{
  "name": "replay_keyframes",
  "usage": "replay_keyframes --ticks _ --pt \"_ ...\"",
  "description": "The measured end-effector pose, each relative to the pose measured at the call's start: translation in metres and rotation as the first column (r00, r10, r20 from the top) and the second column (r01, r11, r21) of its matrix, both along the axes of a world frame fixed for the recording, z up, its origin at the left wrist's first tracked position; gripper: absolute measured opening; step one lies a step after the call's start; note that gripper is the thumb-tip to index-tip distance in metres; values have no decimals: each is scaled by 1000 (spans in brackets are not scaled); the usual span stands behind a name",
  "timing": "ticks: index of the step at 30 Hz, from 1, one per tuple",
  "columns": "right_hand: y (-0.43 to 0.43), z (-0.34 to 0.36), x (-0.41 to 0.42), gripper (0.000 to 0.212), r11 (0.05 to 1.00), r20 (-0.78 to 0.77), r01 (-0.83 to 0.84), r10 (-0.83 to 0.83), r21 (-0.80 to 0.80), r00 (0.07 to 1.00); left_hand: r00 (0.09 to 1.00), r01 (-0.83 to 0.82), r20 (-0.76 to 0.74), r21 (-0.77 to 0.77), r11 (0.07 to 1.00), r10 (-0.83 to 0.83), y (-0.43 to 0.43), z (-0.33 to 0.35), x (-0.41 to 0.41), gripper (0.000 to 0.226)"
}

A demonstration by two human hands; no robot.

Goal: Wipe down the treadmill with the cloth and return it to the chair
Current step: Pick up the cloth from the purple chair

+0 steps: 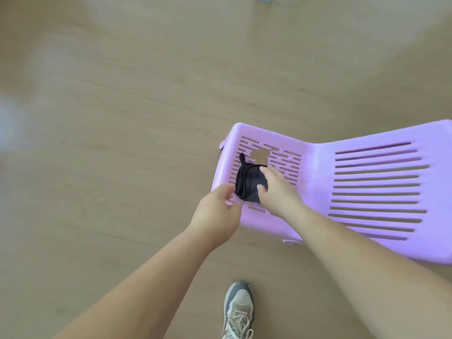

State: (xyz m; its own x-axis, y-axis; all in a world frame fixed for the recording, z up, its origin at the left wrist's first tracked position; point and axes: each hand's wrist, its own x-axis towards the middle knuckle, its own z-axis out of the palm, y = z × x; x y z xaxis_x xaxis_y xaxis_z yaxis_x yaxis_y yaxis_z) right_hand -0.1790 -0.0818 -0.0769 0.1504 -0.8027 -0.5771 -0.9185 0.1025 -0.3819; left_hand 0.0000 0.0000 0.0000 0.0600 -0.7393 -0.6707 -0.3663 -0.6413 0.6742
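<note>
Wooden floor (pixel 122 143), purple chair (pixel 315 177), dark cloth (pixel 247 184) partly under right grip (pixel 276 189)

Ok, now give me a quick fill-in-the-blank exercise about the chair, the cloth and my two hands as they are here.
1. The dark folded cloth lies on the ____ of the purple plastic chair.
2. The right hand rests with its fingers on the ____.
3. The left hand is just beside the cloth, fingers loosely curled, and holds ____.

Missing words: seat; cloth; nothing
</note>
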Motion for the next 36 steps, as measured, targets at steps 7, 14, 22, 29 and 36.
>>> replay_keyframes --ticks 7,14,22,29,36 --pt "-16 -32 21 36 986 -133 58 -79 -156 988 999 -17 29 16 1000 17 11 -39 41 45" --pt "5 54 52 14 960 -66 8 -28 -280 997 987 -158 -13 9 987 158 36 37 76 31" --pt "39 291 180 12 989 411 -73 121 -130 904 962 -274 -22 -165 948 274 84 226 129 33" --pt "93 512 306 9 943 693 -322 287 -83 661 811 -466 85 -504 727 579 157 403 215 68" --pt "222 699 419 11 731 830 -680 415 -61 373 585 -646 -22 -617 450 810 321 540 294 77"
